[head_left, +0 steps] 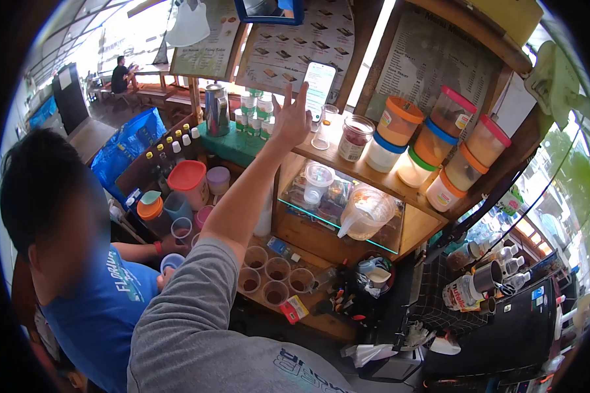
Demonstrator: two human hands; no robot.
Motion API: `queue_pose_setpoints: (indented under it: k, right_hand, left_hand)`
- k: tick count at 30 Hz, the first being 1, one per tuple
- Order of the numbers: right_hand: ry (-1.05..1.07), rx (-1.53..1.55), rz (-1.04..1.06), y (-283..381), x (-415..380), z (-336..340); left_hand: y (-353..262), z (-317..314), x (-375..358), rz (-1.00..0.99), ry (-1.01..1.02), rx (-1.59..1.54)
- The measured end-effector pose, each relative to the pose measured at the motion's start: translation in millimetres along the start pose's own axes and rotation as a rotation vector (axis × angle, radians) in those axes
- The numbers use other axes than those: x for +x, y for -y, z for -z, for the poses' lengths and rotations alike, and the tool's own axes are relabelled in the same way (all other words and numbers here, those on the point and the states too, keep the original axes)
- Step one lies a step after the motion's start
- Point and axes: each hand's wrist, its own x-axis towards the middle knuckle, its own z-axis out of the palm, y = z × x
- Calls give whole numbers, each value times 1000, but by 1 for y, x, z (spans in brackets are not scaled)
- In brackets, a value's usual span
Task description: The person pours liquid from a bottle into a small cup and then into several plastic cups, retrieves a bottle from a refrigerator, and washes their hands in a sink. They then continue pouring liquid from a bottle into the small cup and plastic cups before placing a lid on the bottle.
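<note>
My left hand [292, 121] reaches up and forward to the wooden shelf, its fingers spread and extended. It overlaps the left edge of a phone [319, 85] with a lit screen, which stands upright against the menu board. Close beside the hand is a clear plastic cup [324, 134], with a lidded glass jar [355, 139] of dark red contents farther right. Several small cans [252, 121] are stacked behind my wrist on the left. My right hand is out of view.
At left, a person in a blue shirt [121, 288] holds a bluish cup [172, 262]. Several cups with dark contents [276, 268] stand on the lower counter. Stacked tubs [400, 121] line the shelf; a clear pitcher [367, 213] sits below. A fan [557, 82] is at upper right.
</note>
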Motion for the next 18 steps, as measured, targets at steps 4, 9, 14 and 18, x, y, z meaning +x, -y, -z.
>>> queue_pose_setpoints:
  k: [4, 9, 14, 18]
  right_hand:
    - [9, 2, -7, -15, 9, -11]
    - [44, -1, -2, -42, 25, -22]
    - [121, -34, 3, -91, 50, -24]
    - [223, -230, 22, -158, 129, 10]
  left_hand:
    - [3, -7, 5, -30, -79, -17]
    - [4, -10, 7, 38, -41, -12]
    - [17, -22, 7, 93, -236, -173]
    - [43, -46, -8, 226, -520, -398]
